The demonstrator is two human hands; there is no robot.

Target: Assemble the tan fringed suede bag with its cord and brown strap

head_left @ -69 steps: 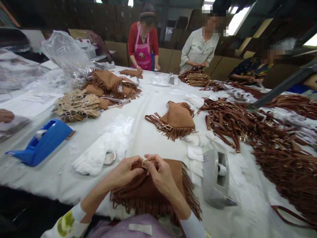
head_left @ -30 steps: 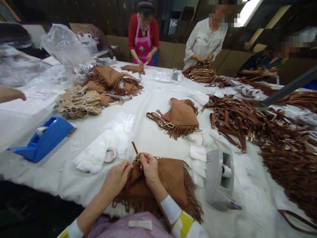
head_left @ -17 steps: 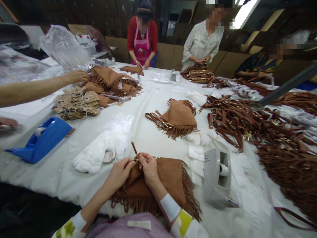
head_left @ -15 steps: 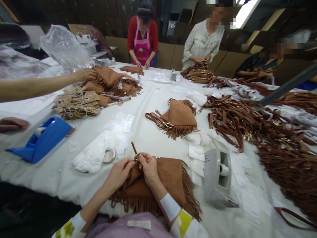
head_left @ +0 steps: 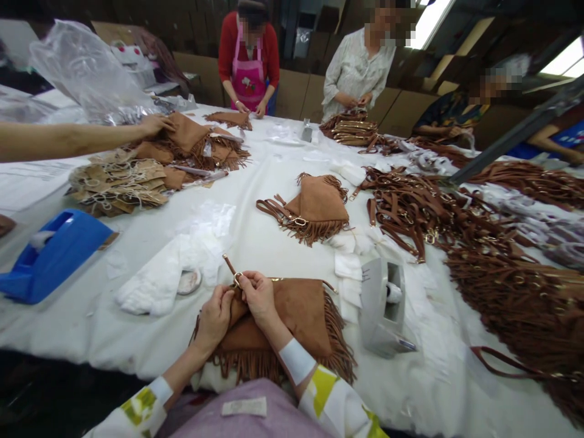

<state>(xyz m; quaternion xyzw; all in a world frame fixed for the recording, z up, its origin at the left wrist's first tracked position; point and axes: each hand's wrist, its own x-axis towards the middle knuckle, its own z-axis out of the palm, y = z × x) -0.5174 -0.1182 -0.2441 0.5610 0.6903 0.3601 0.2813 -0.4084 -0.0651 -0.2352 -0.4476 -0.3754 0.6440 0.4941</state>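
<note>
A brown suede fringed bag (head_left: 296, 310) lies on the table right in front of me, its fringe spilling toward me and to the right. At its upper left corner my left hand (head_left: 216, 316) is closed on the bag's edge. Fingers pinched, my right hand (head_left: 259, 296) grips a gold metal ring (head_left: 238, 279) beside it. From that ring a short brown strap end (head_left: 229, 263) with a metal tip sticks up. My fingers partly hide where ring and bag meet.
Another fringed bag (head_left: 319, 204) lies farther ahead. A grey tape dispenser (head_left: 385, 316) stands at right, a blue one (head_left: 59, 255) at left. Brown straps (head_left: 410, 213) and fringe pile up at right. Cardboard tags (head_left: 118, 182) lie at left, where a co-worker's arm (head_left: 77, 139) reaches in.
The whole view has shifted, so things sit farther left and slightly higher. My hands stay at the bag's corner, with the right hand now at the ring. The co-worker's hand at left remains on the pile.
</note>
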